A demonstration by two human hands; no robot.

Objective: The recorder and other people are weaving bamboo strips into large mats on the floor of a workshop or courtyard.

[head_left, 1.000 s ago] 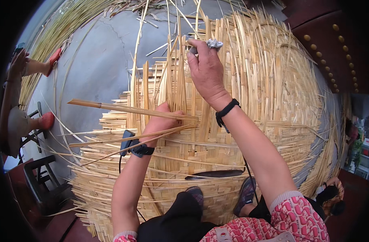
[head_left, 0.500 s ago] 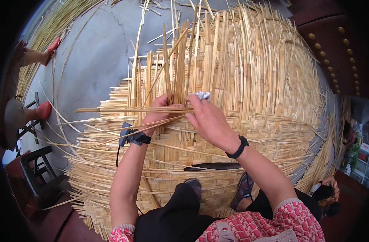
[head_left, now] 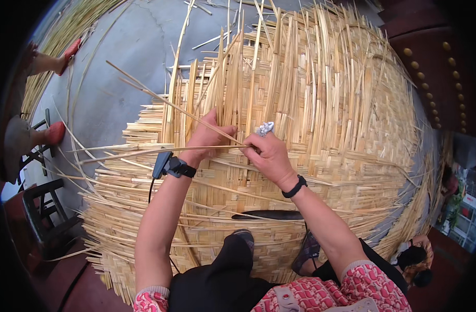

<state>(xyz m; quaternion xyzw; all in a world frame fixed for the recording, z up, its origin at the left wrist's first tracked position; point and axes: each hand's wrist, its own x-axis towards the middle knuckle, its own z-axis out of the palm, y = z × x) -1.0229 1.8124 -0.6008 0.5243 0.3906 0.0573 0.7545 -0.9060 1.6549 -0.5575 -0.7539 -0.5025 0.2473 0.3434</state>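
A large woven mat of split reed strips (head_left: 347,140) spreads beneath me. My right hand (head_left: 270,157) pinches the ends of a few loose reed strips (head_left: 183,112); they fan out leftward, some slanting up, one nearly level. A pale wrapping (head_left: 265,128) covers one of its fingers. My left hand (head_left: 205,138) lies at the foot of the upright strips (head_left: 230,83), thumb and forefinger apart, the other fingers partly hidden and blurred. The pinched strips pass across it. Beyond both hands, long unwoven strips point away from me.
A dark flat tool (head_left: 271,214) lies on the mat before my feet. A dark stool (head_left: 48,216) stands at left, near another person's red shoes (head_left: 55,132). Reed bundles (head_left: 66,47) lie at the far left. A studded dark red panel (head_left: 435,73) is at upper right.
The left hand has let go of the bunch of upright strips, which now lie lower and spread out. Right-hand strips have swung, their left ends rising. The right hand has closed into a pinch.
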